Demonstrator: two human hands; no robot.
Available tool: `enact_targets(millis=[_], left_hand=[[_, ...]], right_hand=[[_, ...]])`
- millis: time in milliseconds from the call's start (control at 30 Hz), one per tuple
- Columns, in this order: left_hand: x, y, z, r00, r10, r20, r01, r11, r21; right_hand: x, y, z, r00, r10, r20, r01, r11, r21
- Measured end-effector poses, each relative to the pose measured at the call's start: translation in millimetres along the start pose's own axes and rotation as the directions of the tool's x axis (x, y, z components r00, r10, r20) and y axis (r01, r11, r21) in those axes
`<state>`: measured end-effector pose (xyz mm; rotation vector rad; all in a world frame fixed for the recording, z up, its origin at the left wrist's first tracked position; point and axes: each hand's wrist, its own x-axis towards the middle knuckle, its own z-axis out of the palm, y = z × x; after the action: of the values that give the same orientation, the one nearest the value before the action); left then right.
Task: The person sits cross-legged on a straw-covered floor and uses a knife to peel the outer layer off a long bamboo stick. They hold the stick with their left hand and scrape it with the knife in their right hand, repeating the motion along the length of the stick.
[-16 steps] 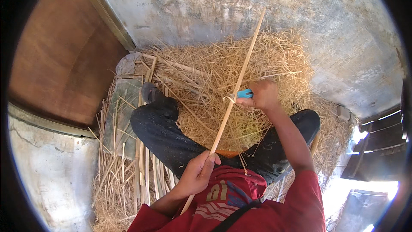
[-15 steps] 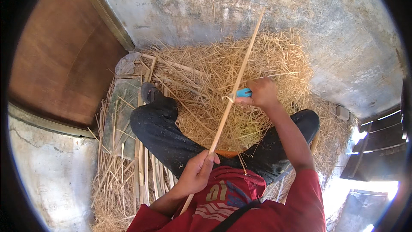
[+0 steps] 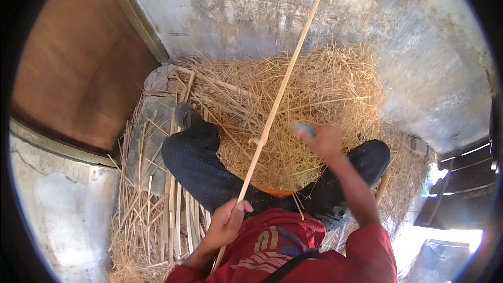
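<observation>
A long pale bamboo strip [image 3: 280, 93] slants up from my lap toward the far wall. My left hand [image 3: 225, 226] is closed round its lower part, and the end runs down past my wrist. Around the strip's middle a small shaving [image 3: 254, 141] curls off its left edge beside a joint. My right hand [image 3: 325, 142] grips a small blue-handled knife [image 3: 305, 128], which is smeared by motion. The blade cannot be made out. Knife and strip are apart, with the knife to the right of it.
Straw-like shavings [image 3: 335, 78] are heaped between my legs and the stained wall [image 3: 419, 47]. Several split strips [image 3: 173, 215] lie by my left leg, next to a grey slab [image 3: 149, 126]. A brown panel [image 3: 78, 68] stands at left. Something orange [image 3: 276, 192] shows between my thighs.
My right hand has drawn the knife away from the strip, down and to the right. My left hand and the strip have shifted down and left.
</observation>
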<state>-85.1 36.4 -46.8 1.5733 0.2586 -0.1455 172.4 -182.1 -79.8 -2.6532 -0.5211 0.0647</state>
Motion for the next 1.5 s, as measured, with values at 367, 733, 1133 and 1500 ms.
enact_targets(millis=[367, 733, 1133, 1500], left_hand=[[1.3, 24.8, 21.4, 0.994, -0.019, 0.106, 0.015, 0.999, 0.037], [-41.3, 11.4, 20.6, 0.98, 0.077, 0.182, -0.102, 0.986, 0.133], [16.6, 40.8, 14.1, 0.999, 0.027, 0.03, -0.03, 0.992, 0.126], [-7.4, 39.7, 47.7, 0.975, 0.159, 0.157, -0.195, 0.949, 0.249]], right_hand=[[-39.0, -46.0, -10.2, 0.86, -0.384, -0.335, 0.402, 0.916, -0.018], [75.4, 191.6, -78.8, 0.837, 0.537, 0.107, -0.381, 0.432, 0.818], [-61.3, -60.4, -22.4, 0.846, -0.45, -0.285, 0.5, 0.856, 0.134], [51.1, 47.5, -43.7, 0.935, 0.101, -0.339, -0.143, 0.984, -0.102]])
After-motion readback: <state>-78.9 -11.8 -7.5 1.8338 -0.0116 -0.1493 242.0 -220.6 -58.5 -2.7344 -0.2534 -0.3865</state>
